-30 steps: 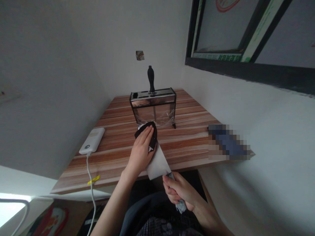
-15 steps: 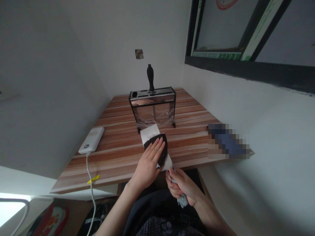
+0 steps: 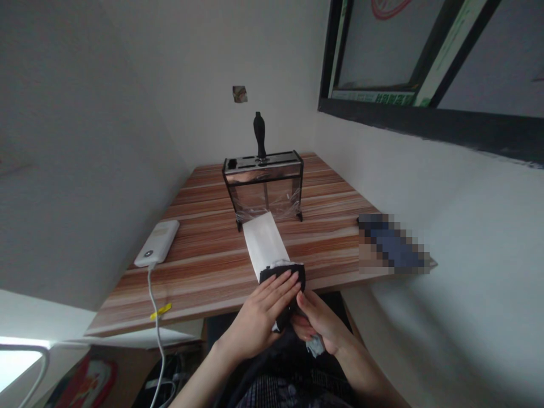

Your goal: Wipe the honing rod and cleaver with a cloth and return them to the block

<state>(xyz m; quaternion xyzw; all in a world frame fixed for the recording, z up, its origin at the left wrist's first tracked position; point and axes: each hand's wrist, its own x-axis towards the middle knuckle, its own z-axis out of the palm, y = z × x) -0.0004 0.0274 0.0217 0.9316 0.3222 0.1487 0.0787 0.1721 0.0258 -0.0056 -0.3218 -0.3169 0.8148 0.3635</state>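
My left hand presses a black cloth over the near part of a flat, pale rectangular strip. Its fingers lie long and close together on the cloth, and its thumb is hidden. The strip's far end points at the metal-framed stand. Below the table's front edge, my right hand is closed round the strip's near end, where crumpled grey wrapping pokes out under the palm. Whether the strip is a blade or something else, I cannot tell.
A clear-panelled, metal-framed stand with a black upright handle is on the wood-grain table. A white power bank with a cable lies left. At right lies a blurred dark-blue object. Walls border both sides.
My left hand has drawn the black cloth along the strip toward me, down to beside my right hand. More of the strip's far part shows. My right hand has hardly moved.
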